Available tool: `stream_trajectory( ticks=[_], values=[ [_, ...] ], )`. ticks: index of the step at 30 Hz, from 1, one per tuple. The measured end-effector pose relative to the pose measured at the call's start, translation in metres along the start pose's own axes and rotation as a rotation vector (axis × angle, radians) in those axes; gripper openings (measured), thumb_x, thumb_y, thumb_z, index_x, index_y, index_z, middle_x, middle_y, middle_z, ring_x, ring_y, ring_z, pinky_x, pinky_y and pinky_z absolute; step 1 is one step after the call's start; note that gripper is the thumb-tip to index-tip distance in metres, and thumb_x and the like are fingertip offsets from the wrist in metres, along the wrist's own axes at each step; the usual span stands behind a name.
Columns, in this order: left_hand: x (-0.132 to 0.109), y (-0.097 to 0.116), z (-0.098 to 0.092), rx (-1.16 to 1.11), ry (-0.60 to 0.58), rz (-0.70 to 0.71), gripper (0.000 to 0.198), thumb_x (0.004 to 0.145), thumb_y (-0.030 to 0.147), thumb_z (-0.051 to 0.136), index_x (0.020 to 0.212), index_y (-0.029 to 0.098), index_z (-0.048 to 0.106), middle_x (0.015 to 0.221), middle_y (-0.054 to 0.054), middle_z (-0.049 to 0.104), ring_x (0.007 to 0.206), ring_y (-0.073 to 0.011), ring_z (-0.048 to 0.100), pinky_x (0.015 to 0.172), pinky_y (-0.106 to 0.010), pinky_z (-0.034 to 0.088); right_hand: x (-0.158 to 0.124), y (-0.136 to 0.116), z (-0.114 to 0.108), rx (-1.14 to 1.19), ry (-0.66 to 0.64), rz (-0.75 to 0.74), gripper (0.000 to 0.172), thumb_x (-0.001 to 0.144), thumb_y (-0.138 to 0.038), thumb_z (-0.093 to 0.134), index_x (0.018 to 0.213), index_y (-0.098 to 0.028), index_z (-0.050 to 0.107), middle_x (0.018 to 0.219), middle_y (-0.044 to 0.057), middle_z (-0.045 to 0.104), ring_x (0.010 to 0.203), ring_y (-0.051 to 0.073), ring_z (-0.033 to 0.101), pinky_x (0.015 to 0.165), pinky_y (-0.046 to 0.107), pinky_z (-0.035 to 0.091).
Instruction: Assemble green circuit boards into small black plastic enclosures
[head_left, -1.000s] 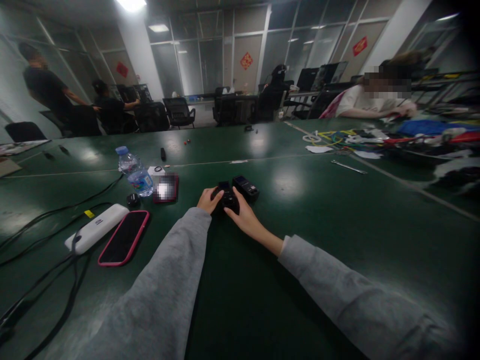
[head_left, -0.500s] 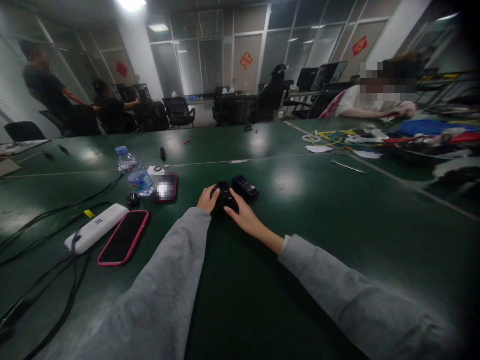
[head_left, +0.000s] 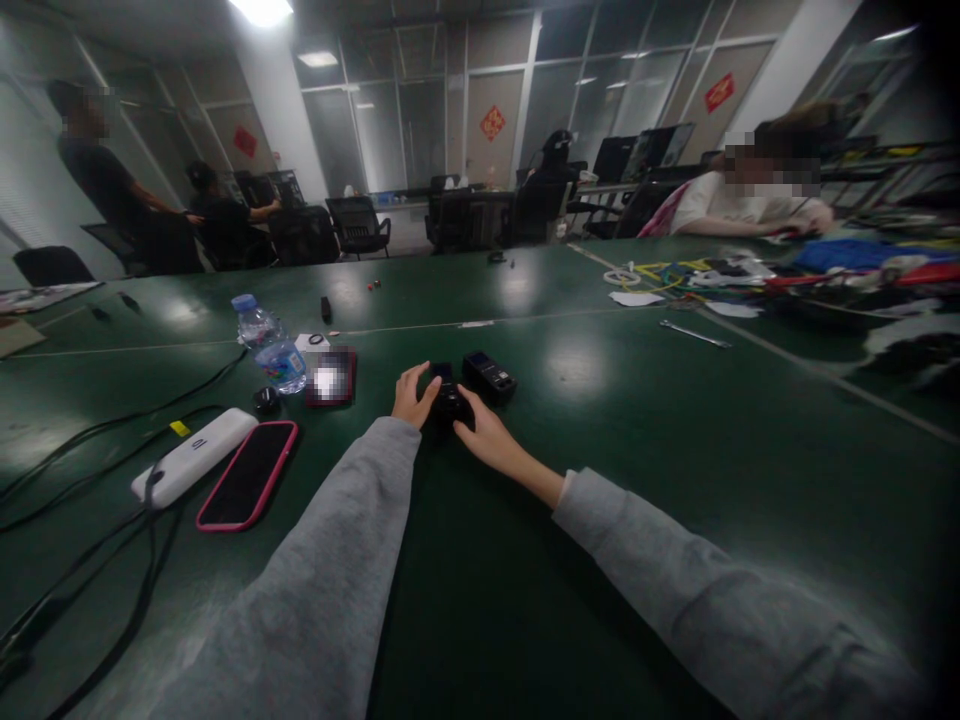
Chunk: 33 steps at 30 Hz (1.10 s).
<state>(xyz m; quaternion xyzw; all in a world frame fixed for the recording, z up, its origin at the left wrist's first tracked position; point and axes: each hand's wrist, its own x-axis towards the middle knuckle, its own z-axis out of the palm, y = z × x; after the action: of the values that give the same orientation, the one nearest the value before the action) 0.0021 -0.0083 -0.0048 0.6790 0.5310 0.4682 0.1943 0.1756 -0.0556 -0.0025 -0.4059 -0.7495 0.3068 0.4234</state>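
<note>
A small black box-shaped device (head_left: 448,398) with a dark, screen-like top sits between my hands on the green table. My right hand (head_left: 487,432) is closed on its right side, thumb toward me, the other fingers partly hidden. My left hand (head_left: 412,400) is at its left edge, thumb tip at the device and the forefinger raised apart from the thumb. Just beyond my right fingers lies a second black device (head_left: 489,376), similar in shape, with a small light label. Fine details of both devices are too dark to make out.
To the left are a pink-cased phone (head_left: 247,476), a white power bank (head_left: 196,456), black cables (head_left: 112,545), a water bottle (head_left: 271,345) and a red-edged item (head_left: 345,378). A wrench (head_left: 694,334) and heaped cables (head_left: 825,285) lie right. Several people sit or stand beyond.
My left forefinger has lifted away from its thumb, widening the gap. The device between my hands has shifted or tilted slightly, and my right hand has moved a little with it.
</note>
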Motion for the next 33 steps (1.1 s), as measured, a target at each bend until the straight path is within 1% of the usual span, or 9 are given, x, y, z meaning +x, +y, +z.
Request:
stream_trajectory(
  ticks=[3,5,9,12,22,27,33],
  values=[
    [-0.0046,0.0055,-0.0006,0.041,-0.023,0.047,0.059,0.083,0.057,0.049,0.131,0.021,0.046,0.135,-0.012,0.044,0.130,-0.0235,0.039,0.110,-0.042,0.029,-0.0003,0.0011,0.0001,0.011,0.002,-0.006,0.064,0.079,-0.012,0.049,0.140,-0.016,0.033,0.137,0.012,0.043,0.127,0.022,0.041,0.111,0.042,0.029],
    [-0.0073,0.0070,-0.0003,0.058,-0.050,0.070,0.067,0.079,0.059,0.053,0.133,0.021,0.043,0.138,-0.013,0.042,0.132,-0.0254,0.036,0.111,-0.043,0.027,-0.0003,0.0012,0.0000,0.010,0.013,-0.009,0.063,0.078,-0.010,0.048,0.139,-0.016,0.035,0.136,0.011,0.044,0.126,0.021,0.042,0.111,0.041,0.030],
    [-0.0103,0.0067,0.0007,0.099,-0.124,0.088,0.084,0.069,0.062,0.063,0.138,0.020,0.036,0.144,-0.015,0.034,0.135,-0.0306,0.031,0.111,-0.048,0.026,0.0001,0.0003,-0.0001,-0.003,0.030,-0.021,0.062,0.076,-0.007,0.046,0.138,-0.015,0.037,0.135,0.012,0.045,0.126,0.021,0.043,0.111,0.040,0.031],
    [-0.0104,0.0069,0.0010,0.120,-0.146,0.078,0.091,0.065,0.062,0.066,0.139,0.020,0.034,0.145,-0.016,0.032,0.135,-0.0325,0.029,0.110,-0.050,0.026,0.0003,0.0002,-0.0002,-0.009,0.023,-0.019,0.062,0.076,-0.006,0.046,0.137,-0.014,0.037,0.135,0.012,0.045,0.125,0.022,0.044,0.110,0.041,0.032],
    [-0.0096,0.0042,0.0024,0.106,-0.154,0.073,0.098,0.061,0.063,0.069,0.141,0.020,0.031,0.145,-0.017,0.031,0.136,-0.0334,0.029,0.110,-0.051,0.027,0.0001,0.0007,-0.0005,0.004,0.021,-0.016,0.062,0.077,-0.006,0.044,0.137,-0.016,0.037,0.135,0.012,0.046,0.125,0.022,0.044,0.110,0.043,0.031],
    [-0.0087,0.0015,0.0027,0.116,-0.177,0.079,0.101,0.061,0.062,0.070,0.142,0.018,0.028,0.145,-0.018,0.030,0.136,-0.0341,0.028,0.110,-0.051,0.028,-0.0008,-0.0020,-0.0019,0.009,-0.008,0.010,0.060,0.079,-0.007,0.044,0.137,-0.014,0.036,0.135,0.013,0.046,0.124,0.022,0.045,0.109,0.042,0.033],
    [-0.0084,0.0002,0.0030,0.117,-0.187,0.078,0.105,0.058,0.061,0.072,0.142,0.018,0.026,0.145,-0.019,0.029,0.137,-0.0349,0.027,0.110,-0.052,0.027,-0.0002,-0.0018,-0.0024,0.018,-0.032,-0.011,0.060,0.079,-0.005,0.043,0.138,-0.014,0.034,0.135,0.013,0.045,0.126,0.021,0.044,0.110,0.043,0.032]
  ],
)
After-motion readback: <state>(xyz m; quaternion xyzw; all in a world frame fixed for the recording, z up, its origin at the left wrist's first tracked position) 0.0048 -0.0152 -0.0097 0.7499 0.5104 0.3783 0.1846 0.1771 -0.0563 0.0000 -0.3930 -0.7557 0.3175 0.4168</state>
